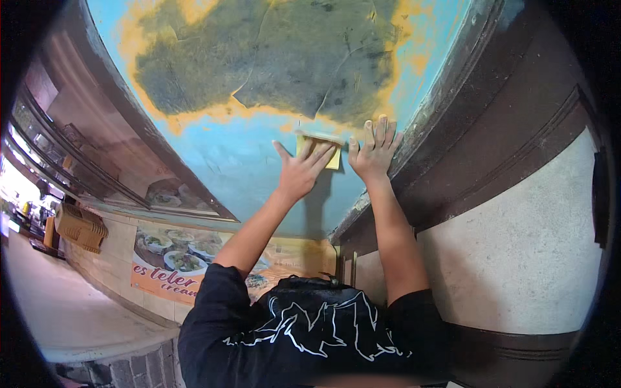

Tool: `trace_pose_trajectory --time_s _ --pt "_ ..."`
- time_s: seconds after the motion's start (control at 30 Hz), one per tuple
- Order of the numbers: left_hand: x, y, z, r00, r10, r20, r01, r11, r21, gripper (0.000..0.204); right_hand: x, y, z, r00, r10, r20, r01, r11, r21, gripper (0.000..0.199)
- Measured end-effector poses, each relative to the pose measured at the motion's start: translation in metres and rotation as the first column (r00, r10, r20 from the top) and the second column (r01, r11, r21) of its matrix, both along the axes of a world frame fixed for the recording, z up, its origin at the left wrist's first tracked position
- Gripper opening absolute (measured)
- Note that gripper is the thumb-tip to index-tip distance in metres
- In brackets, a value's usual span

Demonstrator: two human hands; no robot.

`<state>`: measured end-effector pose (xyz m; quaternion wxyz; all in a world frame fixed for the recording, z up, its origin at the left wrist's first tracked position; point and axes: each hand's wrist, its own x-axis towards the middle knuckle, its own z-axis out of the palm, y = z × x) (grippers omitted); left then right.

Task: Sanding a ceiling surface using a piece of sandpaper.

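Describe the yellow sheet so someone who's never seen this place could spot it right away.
Find the big blue panel, then the dark, orange-edged patch on its upper part. Just below that patch, the fingers of the left hand rest against the yellow sheet. Its straight edges set it apart from the ragged orange smears above.

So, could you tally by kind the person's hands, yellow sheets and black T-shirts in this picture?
Bare hands: 2, left hand and right hand
Folded yellow sheet, possibly sandpaper: 1
Black T-shirt: 1
Total: 4
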<state>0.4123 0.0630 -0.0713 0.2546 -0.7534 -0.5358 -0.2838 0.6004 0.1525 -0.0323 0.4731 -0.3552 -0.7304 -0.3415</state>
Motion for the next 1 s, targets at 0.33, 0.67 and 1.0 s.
trace_pose_trajectory --time_s 0.33,0.67,1.0 --pt "-0.007 -0.004 -0.026 1.0 0.019 -0.024 -0.019 1.0 -0.018 0.06 -0.001 0.003 0.0 1.0 0.003 0.031 -0.003 1.0 0.016 0.06" --pt "-0.001 -0.006 0.016 0.998 -0.022 -0.066 0.02 0.999 -0.032 0.058 0.002 0.001 -0.001 1.0 -0.007 0.011 0.007 1.0 0.007 0.059" --pt "-0.003 -0.007 0.03 0.999 0.035 -0.011 -0.035 0.999 0.03 0.057 0.003 0.003 -0.002 1.0 -0.005 -0.022 0.005 1.0 0.016 0.056"
